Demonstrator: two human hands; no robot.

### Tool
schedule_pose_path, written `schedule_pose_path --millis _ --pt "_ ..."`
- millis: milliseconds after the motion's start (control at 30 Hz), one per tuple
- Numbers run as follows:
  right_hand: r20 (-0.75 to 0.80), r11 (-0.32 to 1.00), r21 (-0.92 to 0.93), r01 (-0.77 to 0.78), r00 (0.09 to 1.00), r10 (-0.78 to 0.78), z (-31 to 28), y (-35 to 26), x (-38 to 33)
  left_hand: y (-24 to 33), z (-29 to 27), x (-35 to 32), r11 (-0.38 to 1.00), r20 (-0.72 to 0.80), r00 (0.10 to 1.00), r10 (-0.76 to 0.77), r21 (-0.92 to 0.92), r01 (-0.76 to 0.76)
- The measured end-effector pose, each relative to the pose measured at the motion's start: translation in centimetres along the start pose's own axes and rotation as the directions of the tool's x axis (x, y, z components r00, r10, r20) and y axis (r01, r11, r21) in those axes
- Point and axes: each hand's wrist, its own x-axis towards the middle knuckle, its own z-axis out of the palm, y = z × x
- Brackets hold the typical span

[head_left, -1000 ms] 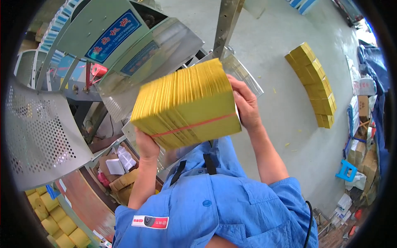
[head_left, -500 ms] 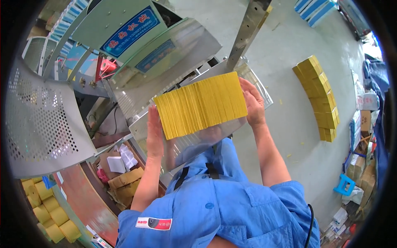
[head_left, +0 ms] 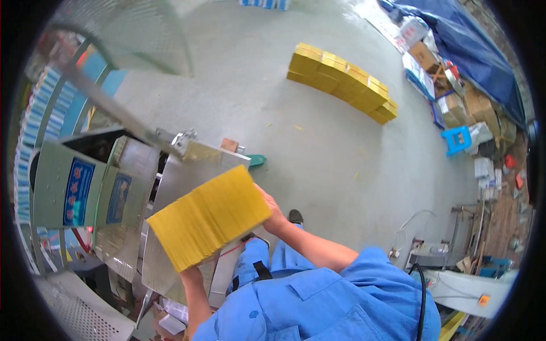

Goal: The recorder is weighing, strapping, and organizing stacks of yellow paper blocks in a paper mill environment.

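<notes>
— What have you got in your hands?

— A thick yellow stack of flat sheets [head_left: 209, 224], bound by a thin red band. My right hand [head_left: 272, 215] presses its far end, fingers closed against it. My left hand [head_left: 190, 274] grips the near end from below; most of it is hidden under the stack.

— Where is it?

— Up in the air, tilted, just over the metal chute [head_left: 179, 187] of the grey machine [head_left: 85, 187]. A row of yellow bundles [head_left: 341, 82] lies well apart on the concrete floor [head_left: 318, 153].
</notes>
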Motion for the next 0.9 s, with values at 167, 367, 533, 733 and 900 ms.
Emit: schedule_pose_path --millis 167,367,533,733,900 --pt "-0.493 0.982 0.165 -0.093 0.855 0.163 -9.4 -6.2 -9.3 2.8 13.7 -2.1 0.965 0.444 0.887 -0.13 0.262 0.01" --pt "-0.624 0.944 0.324 0.059 0.763 0.167 -23.4 -11.6 -18.4 -0.5 33.7 -7.3 0.888 0.655 0.641 -0.401 0.45 0.095" --pt "-0.714 0.951 0.258 0.172 0.697 0.068 -33.3 -19.1 -24.3 1.3 48.6 -14.7 0.946 0.816 0.478 -0.324 0.274 0.174" --pt "-0.795 0.98 0.122 0.16 0.606 0.0 -41.6 -32.1 -25.1 -1.0 63.7 -16.0 0.922 0.925 0.185 -0.332 0.36 -0.142" --pt "-0.752 0.999 -0.016 0.037 0.658 -0.037 -47.2 -41.5 -23.1 -3.1 75.7 -15.5 0.869 0.843 0.22 -0.491 0.455 0.196"
